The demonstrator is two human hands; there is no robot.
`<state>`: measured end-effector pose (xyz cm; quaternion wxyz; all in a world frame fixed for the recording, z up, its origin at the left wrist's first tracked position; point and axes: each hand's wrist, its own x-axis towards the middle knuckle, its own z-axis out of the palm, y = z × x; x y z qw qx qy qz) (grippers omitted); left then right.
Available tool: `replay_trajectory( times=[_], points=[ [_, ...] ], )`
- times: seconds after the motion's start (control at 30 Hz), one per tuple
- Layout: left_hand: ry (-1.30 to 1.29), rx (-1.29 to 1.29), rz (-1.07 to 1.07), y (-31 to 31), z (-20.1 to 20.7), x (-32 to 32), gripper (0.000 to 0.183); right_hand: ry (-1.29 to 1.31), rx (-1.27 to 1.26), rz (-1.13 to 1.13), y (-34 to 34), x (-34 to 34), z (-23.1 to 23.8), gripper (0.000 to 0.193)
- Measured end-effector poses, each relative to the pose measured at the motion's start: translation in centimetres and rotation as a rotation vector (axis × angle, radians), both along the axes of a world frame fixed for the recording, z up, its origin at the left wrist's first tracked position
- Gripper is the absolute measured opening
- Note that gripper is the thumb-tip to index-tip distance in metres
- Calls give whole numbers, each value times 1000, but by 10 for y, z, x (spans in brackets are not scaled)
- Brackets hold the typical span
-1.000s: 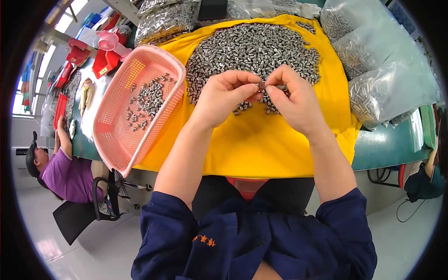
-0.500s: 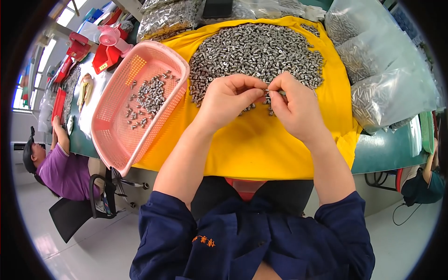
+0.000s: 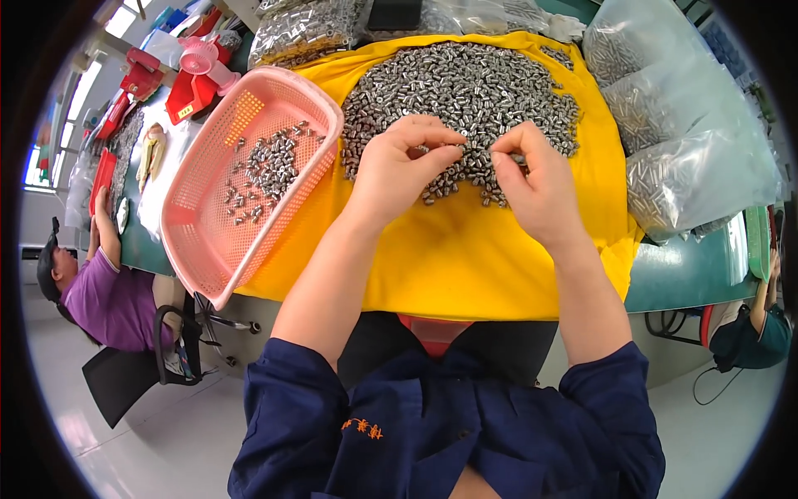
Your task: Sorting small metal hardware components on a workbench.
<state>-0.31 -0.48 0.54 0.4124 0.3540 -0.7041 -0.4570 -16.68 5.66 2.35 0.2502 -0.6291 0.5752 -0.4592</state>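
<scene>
Hands: the left hand [image 3: 395, 170] and right hand [image 3: 536, 179] hang over the near edge of the pile, fingertips apart with a small gap between them.
Left grip: narrow, thumb and forefinger tips close together; I cannot tell whether a part sits between them.
Right grip: also narrow, thumb bent under the forefinger; whether it holds anything, I cannot tell.
Change: half a second ago the fingertips met; now they have drawn apart, so the hands seem no longer to share one spot and each appears free to work alone.
Metal parts: a broad pile of small grey parts [image 3: 449, 91] spreads on the yellow cloth [image 3: 432, 270], beyond and beneath the fingers.
Basket: the pink basket [image 3: 199, 229], left of the hands, holds a smaller cluster of parts [image 3: 274, 166].
Desk: the green desk [image 3: 677, 279] also carries clear bags [image 3: 665, 170] on the right.
</scene>
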Motion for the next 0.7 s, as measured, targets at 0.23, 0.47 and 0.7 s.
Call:
replay_trajectory(
  times=[0.23, 0.47, 0.7],
  points=[
    [535, 733, -233, 3, -2, 1, 14, -189, -35, 88, -2, 2, -7, 6],
    [577, 761, -312, 4, -6, -1, 14, -254, 6, 106, 0, 3, -2, 6],
    [380, 562, -203, 6, -3, -4, 11, 144, -98, 72, 2, 5, -1, 4]
  ],
)
